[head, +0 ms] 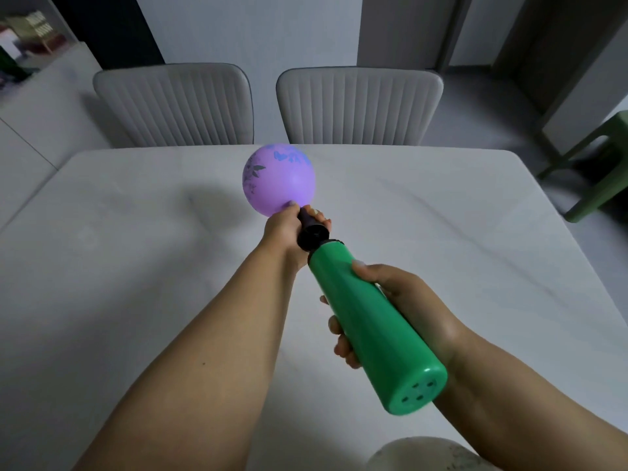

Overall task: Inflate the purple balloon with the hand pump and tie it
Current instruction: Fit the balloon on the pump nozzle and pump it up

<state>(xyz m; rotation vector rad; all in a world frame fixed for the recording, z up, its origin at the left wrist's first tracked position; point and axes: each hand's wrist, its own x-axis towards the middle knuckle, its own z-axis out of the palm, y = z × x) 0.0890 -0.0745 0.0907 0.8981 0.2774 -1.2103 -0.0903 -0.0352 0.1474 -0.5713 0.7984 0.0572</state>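
Observation:
A purple balloon (279,180) with dark and blue flower prints is partly inflated and floats above the middle of the white table (136,249). Its neck sits on the black nozzle of a green hand pump (367,321). My left hand (284,232) is wrapped around the nozzle and the balloon's neck, pinching them together. My right hand (404,311) grips the green pump body from the right side, fingers curled under it. The pump's flat rear end with small holes points toward me.
Two grey padded chairs (175,103) (360,103) stand at the table's far edge. A green stool (598,164) is on the floor at the right. A pale round object (424,455) shows at the bottom edge. A white counter (40,107) runs along the left.

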